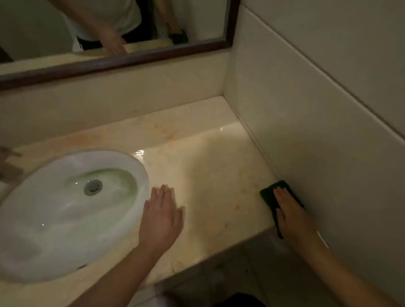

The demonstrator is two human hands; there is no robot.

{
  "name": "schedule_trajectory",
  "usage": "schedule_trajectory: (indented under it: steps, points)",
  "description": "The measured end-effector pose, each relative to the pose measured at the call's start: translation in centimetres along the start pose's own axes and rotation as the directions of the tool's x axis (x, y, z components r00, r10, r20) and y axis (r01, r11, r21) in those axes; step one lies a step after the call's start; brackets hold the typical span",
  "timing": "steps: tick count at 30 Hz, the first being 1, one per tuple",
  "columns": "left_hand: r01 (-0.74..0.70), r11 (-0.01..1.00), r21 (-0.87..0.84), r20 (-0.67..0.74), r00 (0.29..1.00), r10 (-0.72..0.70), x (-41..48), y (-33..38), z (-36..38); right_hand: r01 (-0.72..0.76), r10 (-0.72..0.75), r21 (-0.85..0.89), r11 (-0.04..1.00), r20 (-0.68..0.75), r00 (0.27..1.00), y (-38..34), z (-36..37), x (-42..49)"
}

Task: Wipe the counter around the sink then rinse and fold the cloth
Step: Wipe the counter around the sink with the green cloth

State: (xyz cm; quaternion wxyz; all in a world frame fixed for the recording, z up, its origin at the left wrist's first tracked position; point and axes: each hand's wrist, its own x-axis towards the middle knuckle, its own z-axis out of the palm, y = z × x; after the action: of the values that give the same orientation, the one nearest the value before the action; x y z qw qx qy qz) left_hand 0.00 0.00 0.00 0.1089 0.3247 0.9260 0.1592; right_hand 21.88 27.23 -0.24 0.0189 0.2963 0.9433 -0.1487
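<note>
Two hands lie flat on the beige bench, fingers spread and gripping nothing. Far left sits the white sink; the left hand rests just beside its right rim. The right hand presses a dark cloth against the right wall, at the near edge
</note>
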Motion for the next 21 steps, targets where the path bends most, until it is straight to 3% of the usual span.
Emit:
schedule_trajectory:
  steps: [1,5,10,16,19,21]
  points:
    - [0.027,0.998,0.058,0.047,0.998,-0.030,0.7,0.2,1.0,0.056,-0.056,-0.034,0.998,-0.002,0.998,0.3,0.6,0.8]
    - [0.091,0.978,0.190,0.046,0.994,-0.102,1.3,0.2,3.7,0.057,-0.046,-0.105,0.993,0.110,0.993,1.1,2.3,3.8]
    - [0.062,0.977,0.205,0.029,0.997,-0.070,1.4,-0.1,4.3,0.155,-0.153,-0.184,0.971,0.027,0.988,-0.2,1.7,8.0]
    - [0.059,0.977,0.204,0.029,0.997,-0.066,1.3,-0.1,4.6,-0.017,0.013,-0.072,0.997,-0.060,0.998,-5.7,3.6,14.9]
    - [0.057,0.981,0.186,0.039,0.997,-0.066,1.3,-0.2,4.4,0.178,-0.187,-0.107,0.978,-0.085,0.979,-10.6,5.0,9.5]
    - [0.052,0.981,0.184,0.025,0.998,-0.058,1.3,-0.2,4.4,0.411,-0.408,-0.098,0.907,0.045,0.912,-14.4,6.5,4.1]
